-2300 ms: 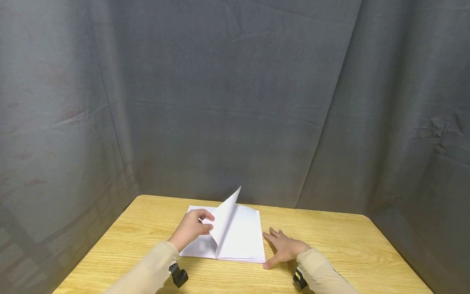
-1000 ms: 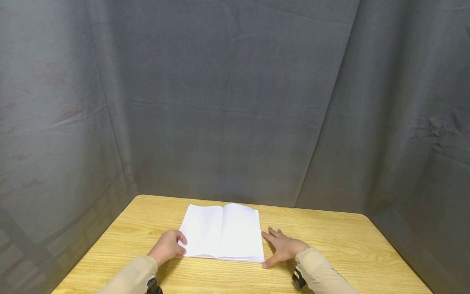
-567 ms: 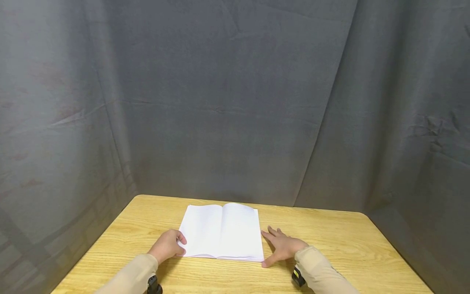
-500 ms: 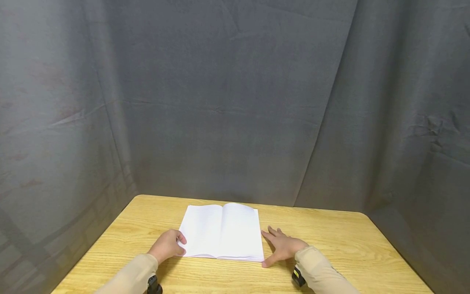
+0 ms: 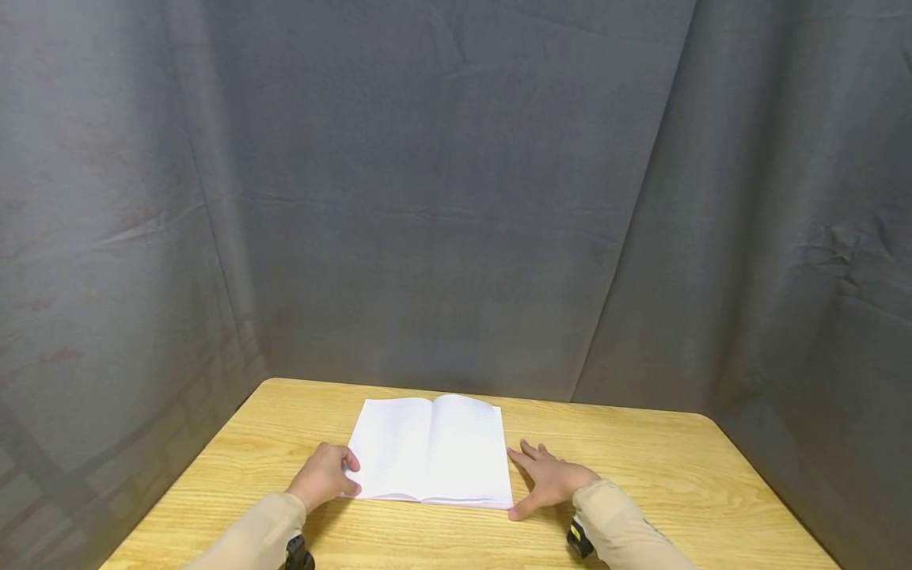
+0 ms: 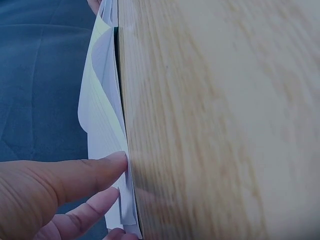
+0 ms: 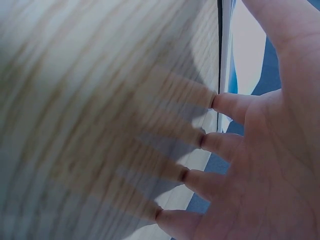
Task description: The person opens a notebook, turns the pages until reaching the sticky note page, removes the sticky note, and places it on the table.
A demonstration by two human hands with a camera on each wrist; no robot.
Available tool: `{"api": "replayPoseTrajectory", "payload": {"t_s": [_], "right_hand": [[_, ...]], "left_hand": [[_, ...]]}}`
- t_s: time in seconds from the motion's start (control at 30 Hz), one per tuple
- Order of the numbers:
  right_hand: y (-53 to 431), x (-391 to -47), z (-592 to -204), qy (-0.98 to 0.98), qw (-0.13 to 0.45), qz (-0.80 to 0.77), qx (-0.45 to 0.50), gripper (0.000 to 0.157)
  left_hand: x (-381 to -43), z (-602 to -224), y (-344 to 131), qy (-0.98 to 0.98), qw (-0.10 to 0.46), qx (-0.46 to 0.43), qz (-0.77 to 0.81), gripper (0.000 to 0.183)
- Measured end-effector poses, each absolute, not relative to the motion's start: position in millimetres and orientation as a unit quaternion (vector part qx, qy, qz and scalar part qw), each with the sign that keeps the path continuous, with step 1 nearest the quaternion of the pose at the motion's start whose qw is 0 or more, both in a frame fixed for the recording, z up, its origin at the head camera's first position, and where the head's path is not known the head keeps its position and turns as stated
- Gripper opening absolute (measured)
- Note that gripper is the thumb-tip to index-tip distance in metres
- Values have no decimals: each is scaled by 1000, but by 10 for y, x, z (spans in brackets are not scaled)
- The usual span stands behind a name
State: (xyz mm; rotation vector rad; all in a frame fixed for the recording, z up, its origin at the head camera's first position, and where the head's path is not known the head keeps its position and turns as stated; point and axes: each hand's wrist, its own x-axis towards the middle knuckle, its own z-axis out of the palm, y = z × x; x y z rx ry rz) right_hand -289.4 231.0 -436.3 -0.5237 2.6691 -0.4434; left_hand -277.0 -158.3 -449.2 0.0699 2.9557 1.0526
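An open notebook (image 5: 466,451) with white, faintly lined pages lies on the wooden table (image 5: 627,443), both sides down. At its left edge, near the front corner, is my left hand (image 5: 321,476). In the left wrist view, the thumb (image 6: 107,167) touches the page edges near the corner, with the fingertips close beside it; the fingers look fairly straight. To the right of the notebook, my right hand (image 5: 552,479) rests with fingers spread and fingertips on the tabletop. Its thumb reaches the notebook's front right corner, and its index fingertip lies by the right edge.
Grey cloth (image 5: 442,198) hangs behind the table and down both sides. Bare wood stretches beyond my right hand and left of the notebook. A dark wrist device (image 5: 580,538) is strapped by the right sleeve, another (image 5: 299,554) by the left.
A raised page, earlier pinched by my left hand, lies down on the left side. That hand moved left to the notebook's edge and has barely moved since. My right hand stays put.
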Motion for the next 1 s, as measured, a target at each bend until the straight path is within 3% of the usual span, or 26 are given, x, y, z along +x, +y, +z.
{"api": "replayPoseTrajectory", "payload": {"t_s": [0.33, 0.63, 1.0], "right_hand": [[2311, -2899, -4368, 950, 188, -160, -190, 112], [2304, -2884, -4342, 950, 190, -160, -190, 112], [2297, -2887, -4347, 951, 189, -160, -185, 113]], "left_hand": [[-2773, -4471, -1597, 940, -2, 26, 341, 29], [-2860, -4233, -1568, 926, -24, 35, 375, 30], [-2893, -3995, -976, 871, -12, 113, 477, 29]]}}
